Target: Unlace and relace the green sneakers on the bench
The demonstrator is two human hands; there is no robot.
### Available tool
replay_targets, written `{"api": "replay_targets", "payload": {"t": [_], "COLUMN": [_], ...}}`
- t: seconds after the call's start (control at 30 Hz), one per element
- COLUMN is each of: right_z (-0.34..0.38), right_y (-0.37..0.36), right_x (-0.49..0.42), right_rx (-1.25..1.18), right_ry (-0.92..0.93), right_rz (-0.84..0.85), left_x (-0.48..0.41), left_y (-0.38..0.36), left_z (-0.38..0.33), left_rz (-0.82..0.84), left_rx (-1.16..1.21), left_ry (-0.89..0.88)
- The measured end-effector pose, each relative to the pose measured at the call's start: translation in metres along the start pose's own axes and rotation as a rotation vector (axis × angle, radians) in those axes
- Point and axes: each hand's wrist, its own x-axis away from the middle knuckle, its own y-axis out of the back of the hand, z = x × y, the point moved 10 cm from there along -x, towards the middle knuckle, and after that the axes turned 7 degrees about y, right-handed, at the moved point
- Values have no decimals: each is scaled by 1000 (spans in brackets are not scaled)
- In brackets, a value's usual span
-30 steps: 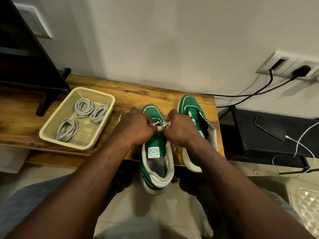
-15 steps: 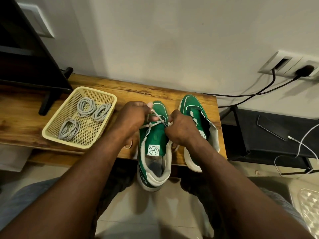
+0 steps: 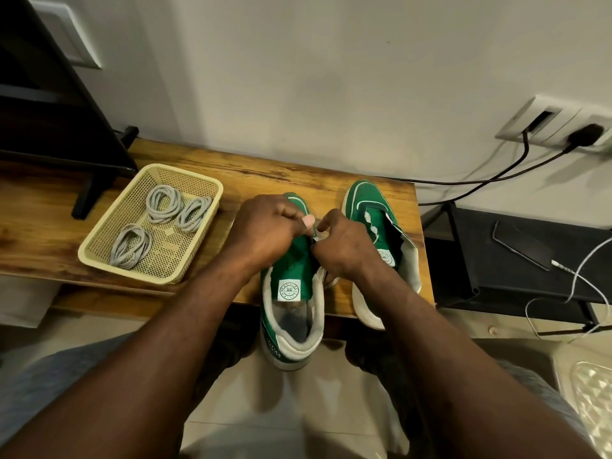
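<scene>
Both forearms reach forward over the front edge of the bench (image 3: pixel 281 175). One green sneaker (image 3: pixel 291 293) sits mid-bench, its heel hanging past that edge. Above its tongue the left hand (image 3: pixel 265 226) and right hand (image 3: pixel 344 246) meet, fingers curled, each pinching a pale lace (image 3: pixel 315 238), of which only a scrap shows. The second sneaker (image 3: pixel 371 207) lies at the bench's right end, heel overhanging too. On the bench's left part sits a basket (image 3: pixel 99 256) holding three coiled laces (image 3: pixel 164 203). Bare wood separates it from the hands.
</scene>
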Motion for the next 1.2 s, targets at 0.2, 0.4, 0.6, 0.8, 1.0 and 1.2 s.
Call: {"api": "replay_targets", "payload": {"t": [0.2, 0.4, 0.6, 0.8, 1.0, 1.2], "right_z": [-6, -7, -15, -23, 14, 21], "right_y": [0, -3, -7, 19, 59, 1], "right_x": [-3, -8, -1, 3, 5, 6], "right_rx": [-29, -26, -499, -1138, -51, 36], "right_ry": [18, -8, -213, -292, 124, 125], "right_rz": [-3, 22, 64, -254, -414, -25], "left_x": [-12, -4, -6, -7, -9, -14], "left_y": [28, -19, -21, -20, -20, -12], "left_z": [4, 11, 18, 21, 24, 32], "left_rz": [-96, -15, 5, 8, -2, 39], "left_rx": [-110, -795, -753, -670, -639, -393], "left_ry": [-15, -68, -29, -18, -3, 122]}}
